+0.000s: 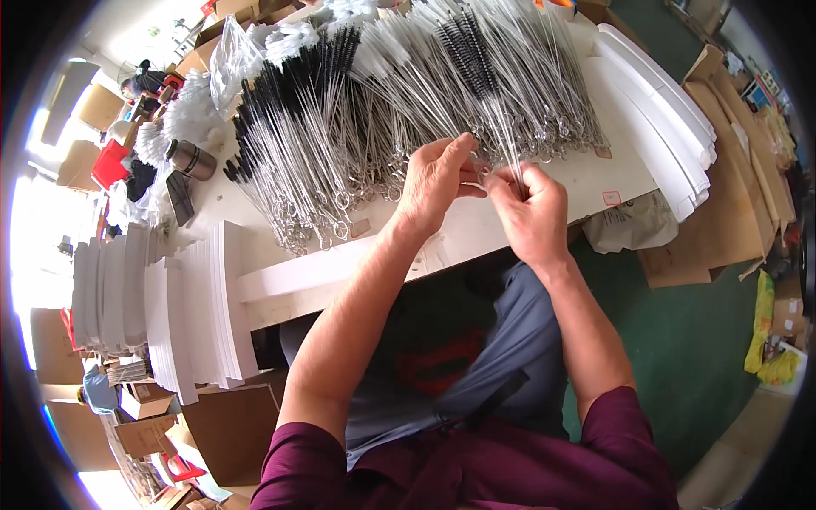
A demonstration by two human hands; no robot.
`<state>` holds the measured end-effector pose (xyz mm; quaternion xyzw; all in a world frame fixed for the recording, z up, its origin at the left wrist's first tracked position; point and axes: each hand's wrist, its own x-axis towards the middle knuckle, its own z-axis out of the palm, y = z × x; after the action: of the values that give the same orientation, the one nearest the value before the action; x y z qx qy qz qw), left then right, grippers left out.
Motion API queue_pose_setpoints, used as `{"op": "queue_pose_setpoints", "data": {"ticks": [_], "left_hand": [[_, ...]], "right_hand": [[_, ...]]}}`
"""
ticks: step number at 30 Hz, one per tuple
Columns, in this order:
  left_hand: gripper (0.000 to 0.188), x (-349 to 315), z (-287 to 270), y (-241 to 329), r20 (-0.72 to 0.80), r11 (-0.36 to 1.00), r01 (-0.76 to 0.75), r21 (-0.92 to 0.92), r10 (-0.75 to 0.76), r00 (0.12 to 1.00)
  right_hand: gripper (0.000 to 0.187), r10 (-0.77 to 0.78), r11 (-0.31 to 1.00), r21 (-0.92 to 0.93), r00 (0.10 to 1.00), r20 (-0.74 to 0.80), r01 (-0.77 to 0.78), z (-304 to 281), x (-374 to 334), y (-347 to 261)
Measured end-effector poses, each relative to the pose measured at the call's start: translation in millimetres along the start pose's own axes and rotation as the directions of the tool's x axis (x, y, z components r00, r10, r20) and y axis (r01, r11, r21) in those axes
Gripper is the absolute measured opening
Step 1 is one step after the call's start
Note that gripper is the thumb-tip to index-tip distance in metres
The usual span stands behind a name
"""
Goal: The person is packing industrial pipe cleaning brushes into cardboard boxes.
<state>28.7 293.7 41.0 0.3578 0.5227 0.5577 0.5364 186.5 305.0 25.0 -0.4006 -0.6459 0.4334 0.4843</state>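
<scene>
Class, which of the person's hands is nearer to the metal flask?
Left. The left hand is right of the flask, past some wire-handled brushes; the right hand lies farther right.

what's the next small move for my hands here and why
Probably bring the left hand onto the thin wires to steady them: the right hand pinches them near their lower end, its left neighbour is close beside, and they reach up over the piled brushes.

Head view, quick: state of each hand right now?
Left hand: partly curled; can't tell whether it holds anything.
Right hand: closed, holding wire-handled black brushes.
</scene>
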Motion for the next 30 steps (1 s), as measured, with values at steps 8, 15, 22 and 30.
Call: {"op": "queue_pose_setpoints", "data": {"ticks": [8,15,22,30], "left_hand": [[0.032,-8.0,-11.9,32.1,-0.054,0.986,0.055,-0.157,-0.064,0.996],[0.032,-26.9,-33.1,62.6,-0.018,0.997,0.065,-0.033,-0.066,0.998],[0.032,-58.8,-38.4,67.5,0.095,0.998,-0.024,0.062,0.019,0.995],[0.031,-116.5,-67.1,53.6,0.100,0.976,0.044,0.213,-0.067,0.993]], "right_hand": [[0.031,0.277,0.837,0.430,0.940,0.201,-0.339,4.1,6.4,3.6],[0.035,0.388,0.729,0.447,0.852,0.352,-0.517,46.7,58.3,6.2],[0.034,0.301,0.708,0.537,0.884,0.358,-0.458,67.1,87.8,30.0],[0.037,0.109,0.881,0.463,0.994,-0.002,-0.096,-2.0,51.5,17.9]]}}
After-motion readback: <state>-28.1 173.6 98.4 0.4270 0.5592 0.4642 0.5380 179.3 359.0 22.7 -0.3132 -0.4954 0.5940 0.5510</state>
